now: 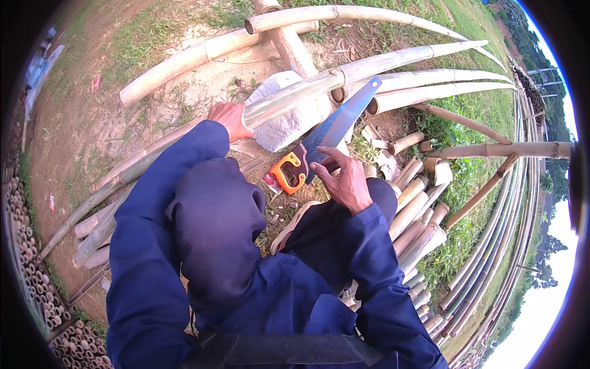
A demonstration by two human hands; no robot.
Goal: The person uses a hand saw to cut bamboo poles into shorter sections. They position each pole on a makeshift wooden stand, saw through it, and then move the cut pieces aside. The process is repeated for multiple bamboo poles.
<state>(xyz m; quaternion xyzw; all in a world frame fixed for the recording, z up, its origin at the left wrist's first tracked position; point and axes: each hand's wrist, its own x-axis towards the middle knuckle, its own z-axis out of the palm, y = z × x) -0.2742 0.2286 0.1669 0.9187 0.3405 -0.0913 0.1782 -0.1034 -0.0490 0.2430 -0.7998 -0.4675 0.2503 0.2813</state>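
Observation:
My left hand [230,120] grips a long pale-green bamboo pole [307,90], thumb on its near side and the other fingers partly hidden behind it. The pole slants from lower left to upper right across a pale stone block [284,126]. Beside that block is a handsaw [337,126] with a blue blade and an orange and dark handle, its tip toward the upper right. My right hand [347,184] hovers close to the saw's handle end. Its fingers are apart and hold nothing; whether a fingertip touches the blade I cannot tell.
More bamboo poles [424,79] lie beyond the stone, some over a crosswise log [291,50]. Cut bamboo lengths [413,212] are heaped by my right knee. Long poles [485,246] are stacked at far right; a pile of bamboo ends [46,298] fills the lower left.

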